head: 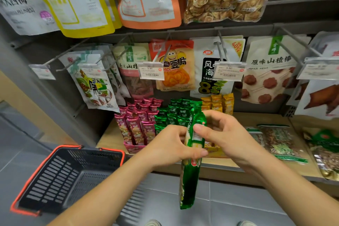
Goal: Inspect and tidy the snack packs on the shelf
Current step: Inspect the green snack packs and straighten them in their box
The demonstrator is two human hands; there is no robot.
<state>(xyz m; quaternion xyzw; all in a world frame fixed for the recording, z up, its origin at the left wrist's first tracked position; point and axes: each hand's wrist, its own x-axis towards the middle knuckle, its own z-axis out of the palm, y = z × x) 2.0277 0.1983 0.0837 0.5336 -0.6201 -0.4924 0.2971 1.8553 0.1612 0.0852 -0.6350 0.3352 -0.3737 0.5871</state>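
A long green snack pack hangs upright in front of the shelf, seen edge-on. My left hand pinches its middle from the left, and my right hand grips its upper part from the right. Behind my hands, rows of pink packs, green packs and yellow packs stand in display boxes on the wooden shelf.
A black shopping basket with an orange rim sits on the grey floor at lower left. Flat bags of nuts lie on the shelf at right. Hanging snack bags on metal pegs with price tags fill the wall above.
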